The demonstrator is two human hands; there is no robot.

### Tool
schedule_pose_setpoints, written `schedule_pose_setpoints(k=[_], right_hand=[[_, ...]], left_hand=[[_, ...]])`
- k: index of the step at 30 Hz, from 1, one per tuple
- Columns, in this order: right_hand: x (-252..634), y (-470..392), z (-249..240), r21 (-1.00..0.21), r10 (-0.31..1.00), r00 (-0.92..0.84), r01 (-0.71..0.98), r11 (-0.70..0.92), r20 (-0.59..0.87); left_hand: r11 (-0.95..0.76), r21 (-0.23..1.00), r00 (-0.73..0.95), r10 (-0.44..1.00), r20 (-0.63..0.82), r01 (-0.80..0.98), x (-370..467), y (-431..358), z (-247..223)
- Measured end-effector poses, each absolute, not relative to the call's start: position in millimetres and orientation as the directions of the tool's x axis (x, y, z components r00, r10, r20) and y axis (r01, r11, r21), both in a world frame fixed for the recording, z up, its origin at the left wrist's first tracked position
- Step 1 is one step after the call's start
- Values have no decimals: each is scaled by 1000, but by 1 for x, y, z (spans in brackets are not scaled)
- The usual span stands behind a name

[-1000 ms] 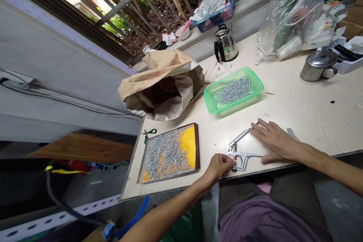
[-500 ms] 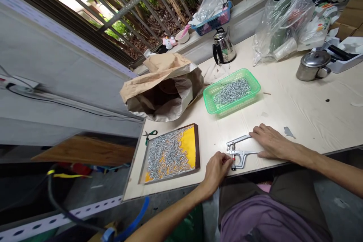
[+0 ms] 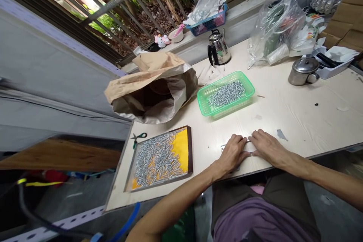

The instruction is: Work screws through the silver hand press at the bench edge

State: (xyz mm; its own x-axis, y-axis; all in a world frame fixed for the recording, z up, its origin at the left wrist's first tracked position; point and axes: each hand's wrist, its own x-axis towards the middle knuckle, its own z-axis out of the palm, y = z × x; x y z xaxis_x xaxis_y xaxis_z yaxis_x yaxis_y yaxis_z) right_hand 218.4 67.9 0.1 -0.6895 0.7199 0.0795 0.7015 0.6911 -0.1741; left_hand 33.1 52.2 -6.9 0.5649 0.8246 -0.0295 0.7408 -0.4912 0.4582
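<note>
The pale worktop (image 3: 283,113) is lying under the fingers of both hands. Well beyond them to the left, the brown paper bag (image 3: 150,72) is standing with its mouth gaping towards them. The clear plastic bag (image 3: 276,34) is resting far beyond them, slightly to the right. Left of the left fingers, the shallow tray (image 3: 190,151) is holding many small metal pieces over a yellow bottom. Beyond the fingers, the green basket (image 3: 202,102) is carrying similar pieces, and the kettle (image 3: 219,51) is standing farther behind it. The lidded metal cup (image 3: 302,73) is sitting beyond the right fingers, to their right. The left hand (image 3: 233,151) is covering much of the metal hand tool (image 3: 249,147), its fingers bending partly closed around it. The right hand (image 3: 266,145) is touching the tool's right end, with fingers half bending; I cannot tell if they are gripping. The scissors (image 3: 138,137) are lying left of all fingers, just beside the tray's far left corner. The grey scrap (image 3: 281,134) is lying just beyond the right hand.
</note>
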Motion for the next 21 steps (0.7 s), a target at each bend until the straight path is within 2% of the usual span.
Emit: schedule_pose_setpoints(k=[8,14,17,21], right_hand=[[219,85,-1,-204,689,-720,664,719,83],[232,103,-2,-287,703,-711,668,687,26],[230,117,-4,-255,720,-693,692,675,25],[212,135,10,-177,783,-622,772,610,-11]], left_hand=[[-466,430,521,853,-11,773,39,64,-8],[-521,418,466,853,232,745,43,25,-20],[-547,431,466,837,288,717,51,7,-30],[-531,473,455,847,275,703,63,4,-31]])
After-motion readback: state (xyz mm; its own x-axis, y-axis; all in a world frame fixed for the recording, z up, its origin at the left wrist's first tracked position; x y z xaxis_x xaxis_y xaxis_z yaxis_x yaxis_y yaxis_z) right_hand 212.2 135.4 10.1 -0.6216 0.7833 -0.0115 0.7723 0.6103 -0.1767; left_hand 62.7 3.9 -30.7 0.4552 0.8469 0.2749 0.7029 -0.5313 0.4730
